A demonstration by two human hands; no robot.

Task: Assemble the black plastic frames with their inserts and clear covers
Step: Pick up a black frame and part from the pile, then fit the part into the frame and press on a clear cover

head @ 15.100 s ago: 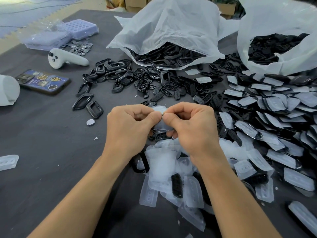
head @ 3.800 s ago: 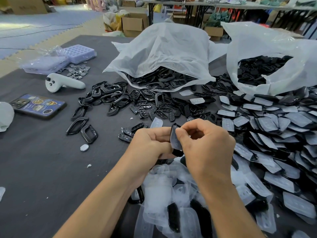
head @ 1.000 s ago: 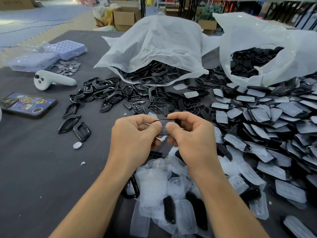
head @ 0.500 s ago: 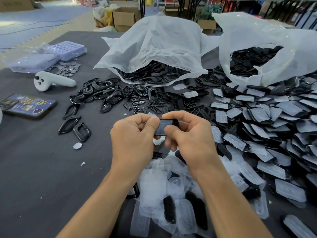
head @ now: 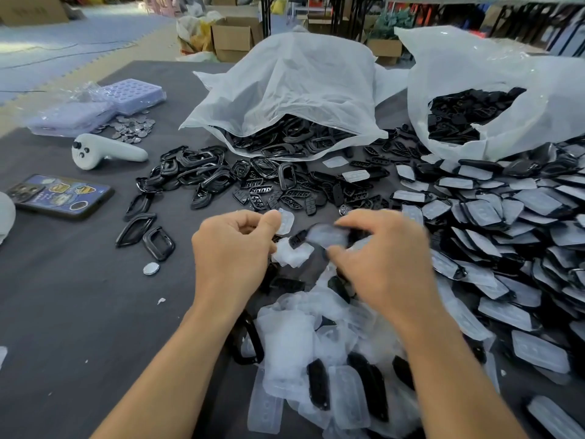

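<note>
L hand [head: 234, 248] curled; can't tell if holding anything. R hand [head: 383, 258] pinches blurred black plastic frame w/ clear cover [head: 326, 235] betw. thumb & fingers, just right of L hand.

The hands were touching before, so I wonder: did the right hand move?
Yes. The right hand, pinching a covered frame, has slid right, away from the round silver disc on the table, toward the pile of finished pieces.

A hand could pass freely over the dark table [head: 69, 327] at the left. Ahead, loose black frames [head: 196, 175] and two white bags [head: 294, 90] stand in the way; rightwards, covered pieces [head: 522, 217] lie packed tightly.
</note>
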